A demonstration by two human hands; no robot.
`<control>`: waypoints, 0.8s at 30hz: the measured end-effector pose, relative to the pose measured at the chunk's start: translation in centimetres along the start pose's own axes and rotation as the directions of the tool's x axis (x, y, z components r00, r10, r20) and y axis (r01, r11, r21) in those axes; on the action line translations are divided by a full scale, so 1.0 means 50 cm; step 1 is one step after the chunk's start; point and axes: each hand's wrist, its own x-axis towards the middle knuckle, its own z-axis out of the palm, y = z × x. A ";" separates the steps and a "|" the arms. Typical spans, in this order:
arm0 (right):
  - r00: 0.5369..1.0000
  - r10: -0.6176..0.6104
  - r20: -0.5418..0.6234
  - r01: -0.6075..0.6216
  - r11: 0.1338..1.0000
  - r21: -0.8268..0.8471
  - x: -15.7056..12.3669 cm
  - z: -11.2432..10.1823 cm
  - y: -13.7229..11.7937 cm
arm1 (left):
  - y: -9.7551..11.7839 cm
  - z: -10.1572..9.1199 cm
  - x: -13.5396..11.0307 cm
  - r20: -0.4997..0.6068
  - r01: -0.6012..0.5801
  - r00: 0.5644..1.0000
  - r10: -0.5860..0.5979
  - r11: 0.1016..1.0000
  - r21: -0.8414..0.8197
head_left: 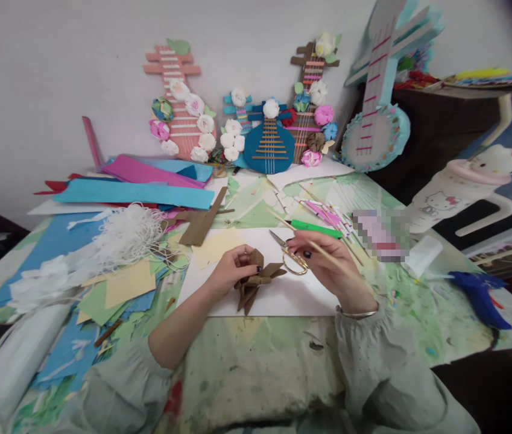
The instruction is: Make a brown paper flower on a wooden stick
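Observation:
My left hand (233,268) pinches a brown paper flower (256,278) with loose strips hanging below it, over a white sheet (283,295) on the table. My right hand (328,259) is closed around a thin wooden stick (301,237) that slants up to the left, its fingertips close to the flower's right side. Gold-handled scissors (289,253) lie on the white sheet just under my right hand's fingers.
Paper scraps, white string (124,232) and crepe rolls (133,190) cover the left. Paper guitars with flowers (269,141) lean on the wall. A green-handled tool (314,228), pink-white sticks (328,214), a blue glue gun (479,295) and a cat-figure bottle (459,184) sit right.

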 end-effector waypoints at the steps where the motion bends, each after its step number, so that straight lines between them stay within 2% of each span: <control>1: 0.997 0.027 0.076 -0.027 1.000 0.008 -0.001 0.005 -0.004 | 0.000 0.000 -0.001 0.008 0.009 1.000 -0.009 1.000 -0.015; 4: 0.975 0.044 0.218 -0.048 0.999 0.010 -0.001 0.014 -0.006 | 0.004 0.001 -0.003 0.012 0.031 0.999 -0.031 0.999 -0.031; 7: 0.982 0.033 0.187 -0.018 0.996 -0.082 0.004 0.013 0.007 | 0.011 0.003 -0.007 0.000 0.053 0.999 -0.053 0.998 -0.034; 10: 0.987 0.029 0.160 0.021 0.953 -0.301 0.008 0.009 0.021 | 0.016 0.005 -0.009 0.017 0.056 0.998 -0.056 0.998 -0.007; 13: 0.966 -0.031 0.258 0.181 0.792 -0.583 0.008 0.012 0.023 | 0.017 0.005 -0.009 -0.002 0.037 0.999 -0.037 0.999 0.018; 15: 0.947 -0.027 0.319 0.253 0.674 -0.694 0.006 0.016 0.020 | 0.016 0.004 -0.008 -0.020 0.023 1.000 -0.022 0.999 0.032; 20: 0.951 0.033 0.306 0.253 0.481 -0.839 0.002 0.024 0.019 | 0.016 0.005 -0.008 0.028 0.008 1.000 -0.011 0.997 0.079; 24: 0.938 0.080 0.338 0.277 0.415 -0.867 0.002 0.026 0.024 | 0.017 0.008 -0.009 0.021 0.008 1.000 -0.011 0.995 0.099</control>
